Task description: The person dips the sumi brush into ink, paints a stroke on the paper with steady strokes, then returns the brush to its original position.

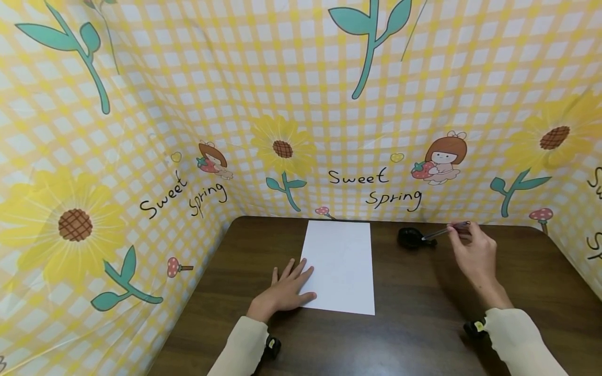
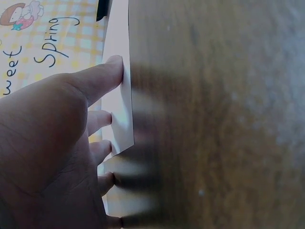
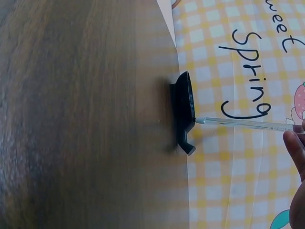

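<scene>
A plain white sheet of paper [image 1: 340, 261] lies upright on the table in the head view. My left hand [image 1: 284, 292] rests with spread fingers across its lower left edge, thumb and fingertips [image 2: 114, 67] on the sheet. To the right of the paper, my right hand [image 1: 476, 256] pinches a slim, clear-barrelled pen [image 3: 243, 123] near its far end. The pen slants down to the left. Its tapered tip is right at the rim of a small black dish [image 3: 183, 102] with a short handle, close to where the handle starts.
The dark brown wooden table [image 1: 400, 334] has rounded back corners. A yellow checked cloth [image 1: 291, 78] printed with flowers and words hangs behind it and along its sides. Each wrist wears a small black camera [image 1: 475, 328] below a cream sleeve [image 1: 522, 334].
</scene>
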A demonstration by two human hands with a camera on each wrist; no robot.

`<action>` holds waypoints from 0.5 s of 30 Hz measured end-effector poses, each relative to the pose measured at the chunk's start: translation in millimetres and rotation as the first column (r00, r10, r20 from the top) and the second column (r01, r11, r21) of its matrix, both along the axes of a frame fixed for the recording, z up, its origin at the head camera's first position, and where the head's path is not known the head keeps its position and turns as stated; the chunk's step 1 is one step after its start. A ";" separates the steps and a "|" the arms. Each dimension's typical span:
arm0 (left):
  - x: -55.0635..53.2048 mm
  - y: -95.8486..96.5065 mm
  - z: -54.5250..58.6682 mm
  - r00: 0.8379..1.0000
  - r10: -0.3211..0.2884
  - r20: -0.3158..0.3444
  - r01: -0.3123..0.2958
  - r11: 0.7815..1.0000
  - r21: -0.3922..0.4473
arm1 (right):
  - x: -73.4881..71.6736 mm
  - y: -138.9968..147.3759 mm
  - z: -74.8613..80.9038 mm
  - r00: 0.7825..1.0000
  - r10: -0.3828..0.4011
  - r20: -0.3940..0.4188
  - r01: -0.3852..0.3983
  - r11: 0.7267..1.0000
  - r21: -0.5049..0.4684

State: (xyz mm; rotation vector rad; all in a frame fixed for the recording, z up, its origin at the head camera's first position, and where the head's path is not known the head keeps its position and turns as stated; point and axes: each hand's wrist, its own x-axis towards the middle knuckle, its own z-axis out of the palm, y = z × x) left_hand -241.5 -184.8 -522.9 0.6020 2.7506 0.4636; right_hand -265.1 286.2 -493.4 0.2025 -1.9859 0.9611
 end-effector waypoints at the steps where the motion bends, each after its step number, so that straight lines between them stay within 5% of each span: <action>1: 0.1 0.1 0.1 1.000 0.001 0.000 -0.001 1.000 0.000 | -0.1 0.9 -0.5 1.000 0.002 -0.004 -0.002 1.000 -0.001; 9: -3.0 -2.1 -4.1 1.000 -0.010 0.010 0.009 0.998 0.063 | 0.5 4.9 -1.1 1.000 -0.009 -0.016 0.009 1.000 0.000; 15: -9.9 -8.6 -22.0 1.000 -0.022 -0.009 0.022 0.995 0.099 | 0.9 6.0 -0.8 1.000 -0.011 -0.024 0.011 1.000 -0.002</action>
